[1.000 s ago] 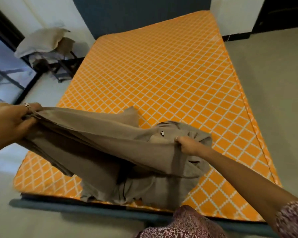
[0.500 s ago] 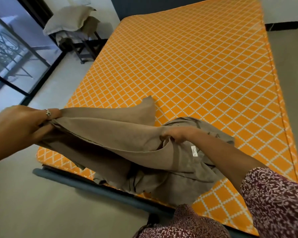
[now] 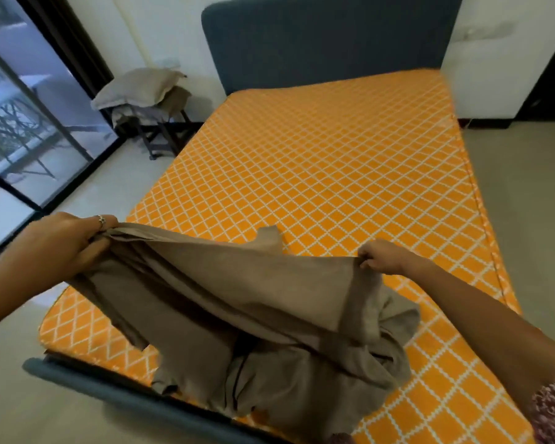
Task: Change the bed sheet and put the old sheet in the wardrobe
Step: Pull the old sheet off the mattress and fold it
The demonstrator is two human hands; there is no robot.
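Spreading of a brown sheet point(image 3: 253, 293) over the bed, judged as the step in hand. Standing at the foot of the bed, with the orange checked mattress point(image 3: 334, 161) bare almost everywhere. Impossible to tell from this view alone whether this sheet is the old one or the fresh one; most likely the fresh one being opened, since the mattress carries nothing else.

Left hand point(image 3: 61, 248): fingers curled round one edge of the sheet, gripping it, lifted above the left foot corner of the mattress. Right hand point(image 3: 378, 256): closed in a fist on another part of the same edge, pinching the cloth, held over the mattress further to the right. Between the two hands the edge stretched nearly tight; below it the rest of the sheet hanging in loose folds and lying bunched on the foot end of the mattress, partly over the grey bed frame point(image 3: 87, 379).

Next move, as a judgement: finding the true corners, then lifting and throwing the cloth forward toward the grey headboard point(image 3: 318, 40). Needs wider arms and a free bunch, otherwise folds stay tangled.

Beside the bed, near the window point(image 3: 29, 129), a small stool point(image 3: 161, 129) with a pile of cloth point(image 3: 138, 88) on it. No wardrobe in view.
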